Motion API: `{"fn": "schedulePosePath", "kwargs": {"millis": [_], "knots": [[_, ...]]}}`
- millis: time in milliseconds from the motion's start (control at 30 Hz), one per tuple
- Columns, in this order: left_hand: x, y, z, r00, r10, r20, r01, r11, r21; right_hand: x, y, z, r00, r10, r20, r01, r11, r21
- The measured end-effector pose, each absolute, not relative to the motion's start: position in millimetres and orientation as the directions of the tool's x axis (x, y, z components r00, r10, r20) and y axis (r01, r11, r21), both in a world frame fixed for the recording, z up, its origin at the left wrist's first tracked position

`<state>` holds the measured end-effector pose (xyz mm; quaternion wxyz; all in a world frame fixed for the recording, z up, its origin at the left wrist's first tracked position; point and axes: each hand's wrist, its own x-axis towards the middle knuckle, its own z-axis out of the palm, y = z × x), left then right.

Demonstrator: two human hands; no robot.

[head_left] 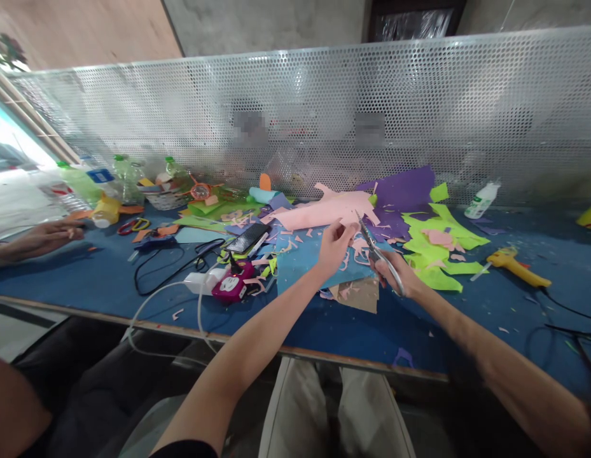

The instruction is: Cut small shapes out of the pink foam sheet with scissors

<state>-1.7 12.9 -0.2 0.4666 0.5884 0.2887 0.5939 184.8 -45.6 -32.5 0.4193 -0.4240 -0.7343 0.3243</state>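
Observation:
My right hand (pixel 395 270) is wrapped round the handles of metal scissors (pixel 369 240), whose blades point up and away towards the fingers of my left hand. My left hand (pixel 336 245) is closed in a pinch at a small piece of pink paper (pixel 355 230), mostly covered by the fingertips. Just behind both hands lies a large curled pink sheet (pixel 314 210). Under them, a light blue sheet (pixel 295 264) is strewn with pink scraps, and a brown piece of card (pixel 359 296) sticks out at its front.
Purple sheets (pixel 404 189) and lime-green offcuts (pixel 431 267) lie to the right, near a yellow glue gun (pixel 519 267) and white bottle (pixel 483 199). Leftward are a magenta power adapter (pixel 231 284) with cable, a black phone-like object (pixel 249 238), red-and-yellow scissors (pixel 133 225) and another person's hand (pixel 56 232).

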Motion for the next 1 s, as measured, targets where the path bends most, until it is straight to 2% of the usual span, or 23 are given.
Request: {"fn": "schedulePosePath", "kwargs": {"millis": [300, 467, 733, 1000], "knots": [[-3.4, 7.6, 5.0, 0.15, 0.852, 0.502, -0.11, -0.49, 0.865, 184.6, -47.4, -28.4, -0.354, 0.862, 0.364, 0.312, 0.475, -0.822], [-3.1, 5.4, 6.4, 0.17, 0.838, 0.519, -0.14, -0.5, 0.854, 181.1, -48.3, -27.3, -0.336, 0.885, 0.323, 0.278, 0.421, -0.864], [-2.1, 11.5, 2.4, 0.161, 0.853, 0.496, -0.183, -0.468, 0.865, 186.8, -46.1, -33.5, -0.346, 0.885, 0.311, 0.292, 0.417, -0.861], [-6.0, 9.5, 5.8, 0.182, 0.842, 0.507, -0.111, -0.495, 0.862, 192.0, -43.7, -26.8, -0.365, 0.841, 0.4, 0.406, 0.53, -0.745]]}}
